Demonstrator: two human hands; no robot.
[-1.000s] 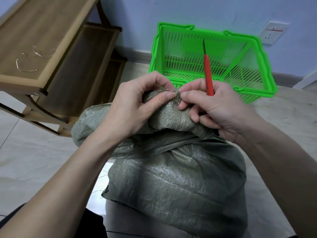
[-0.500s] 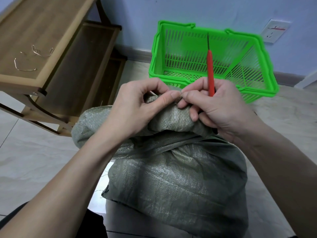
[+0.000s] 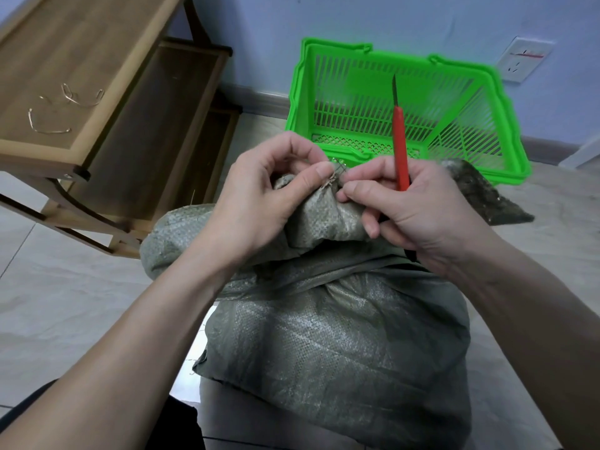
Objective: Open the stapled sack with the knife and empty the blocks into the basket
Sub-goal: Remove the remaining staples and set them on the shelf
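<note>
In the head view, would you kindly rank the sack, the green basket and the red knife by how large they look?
1. sack, though it lies nearest the camera
2. green basket
3. red knife, partly hidden in the right hand

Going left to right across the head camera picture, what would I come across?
Bent staples on the wooden shelf → left hand pinching the sack top → right hand holding the red knife → green basket's right rim → wall socket.
</note>
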